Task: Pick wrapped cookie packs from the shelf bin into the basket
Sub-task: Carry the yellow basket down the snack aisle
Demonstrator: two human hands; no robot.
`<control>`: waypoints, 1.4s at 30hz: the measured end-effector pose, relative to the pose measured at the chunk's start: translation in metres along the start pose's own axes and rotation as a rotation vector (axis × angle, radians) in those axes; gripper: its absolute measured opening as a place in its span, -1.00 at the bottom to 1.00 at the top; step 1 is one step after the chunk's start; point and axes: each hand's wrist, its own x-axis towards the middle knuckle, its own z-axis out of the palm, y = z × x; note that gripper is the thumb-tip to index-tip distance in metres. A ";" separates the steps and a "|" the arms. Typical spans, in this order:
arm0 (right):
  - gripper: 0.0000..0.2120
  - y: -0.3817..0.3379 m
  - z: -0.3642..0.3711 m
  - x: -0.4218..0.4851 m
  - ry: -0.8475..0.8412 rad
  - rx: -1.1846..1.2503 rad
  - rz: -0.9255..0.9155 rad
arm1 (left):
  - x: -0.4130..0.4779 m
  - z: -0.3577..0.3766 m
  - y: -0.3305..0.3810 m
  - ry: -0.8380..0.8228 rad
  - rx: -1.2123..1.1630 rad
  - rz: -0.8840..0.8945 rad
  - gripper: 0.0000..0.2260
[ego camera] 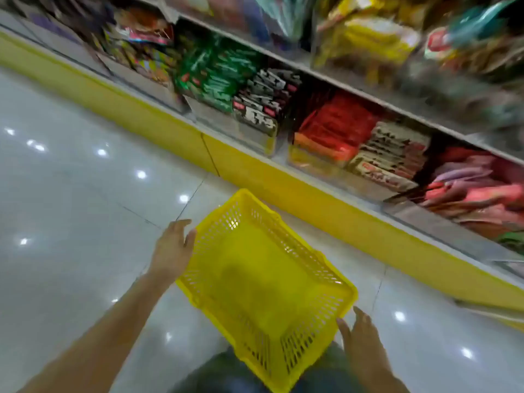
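Basket (269, 279) hangs yellow over my knees (221, 373), right hand (364, 344) at its near short end and left hand (173, 245) at the far one, both with fingers straight and loosely spread against the rim, its long axis parallel to the shelf (368, 100) where wrapped cookie packs (255, 109) fill bins beyond.

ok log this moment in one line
left hand: open, at basket rim | right hand: open, at near corner | basket: empty | shelf packs: none picked

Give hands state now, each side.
Left hand: open, fingers straight, at the side of the basket.
Right hand: open, at its near corner.
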 end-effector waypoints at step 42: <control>-0.56 -0.502 -0.031 -0.154 0.184 0.257 -0.629 | -0.086 -0.418 -0.167 0.597 -0.396 -0.733 -0.42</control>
